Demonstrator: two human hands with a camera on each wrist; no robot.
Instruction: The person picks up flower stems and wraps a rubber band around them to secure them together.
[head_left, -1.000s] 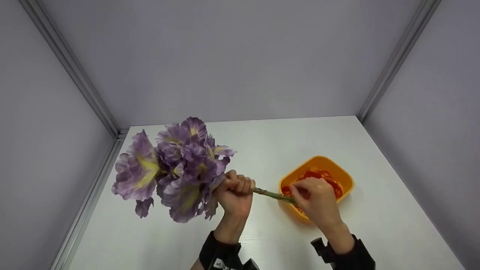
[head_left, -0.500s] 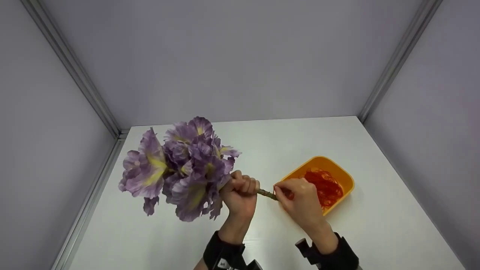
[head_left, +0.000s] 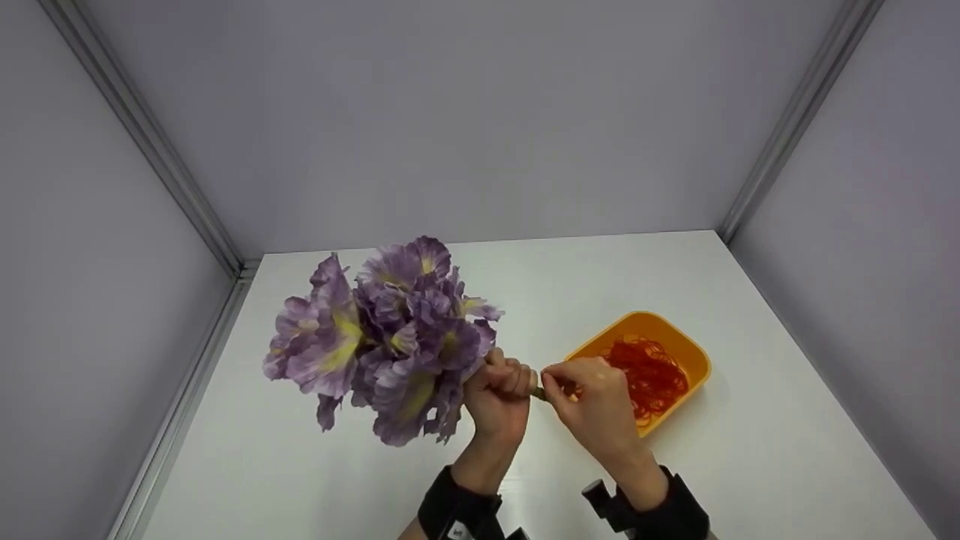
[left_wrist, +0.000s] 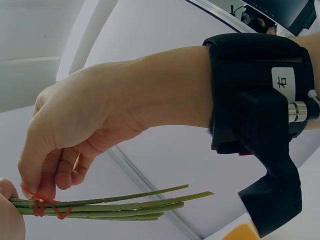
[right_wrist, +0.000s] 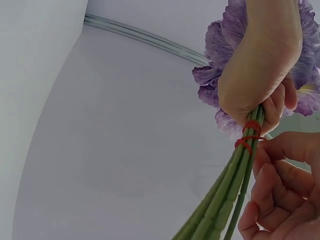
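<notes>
At the far left of the head view, a bunch of purple flowers (head_left: 390, 341) was held up above the white surface (head_left: 525, 285), the blooms tilted leftward and hiding the upper parts of the stems. The left hand (head_left: 501, 390) was wrapped round the bundle just under the blooms, its grip curled tight on the green stems (left_wrist: 110, 207); in the right wrist view that fist (right_wrist: 262, 65) covered the point where stems met flowers, and the petals (right_wrist: 220, 45) were cut off by the frame's top and right edges.

Just right of the left hand, a red rubber band (right_wrist: 248, 135) was seen wound in several turns round the stems. From the head view the band itself could hardly be made out, being hidden between the two hands. The right hand (head_left: 592, 401) was touching the stems at that spot, its grip pinching the band between thumb and fingertips (left_wrist: 35, 175); in the left wrist view a loop of it (left_wrist: 47, 205) hung below the stems. The stem ends (left_wrist: 195, 192) stuck out free past the right hand there, but were covered by it in the head view.

Further right, an orange bowl (head_left: 679, 337) rested on the surface, holding a tangle of red rubber bands (head_left: 652, 375); its near left corner was hidden behind the right hand. Black wrist straps (head_left: 457, 510) were cut off at the bottom edge.
</notes>
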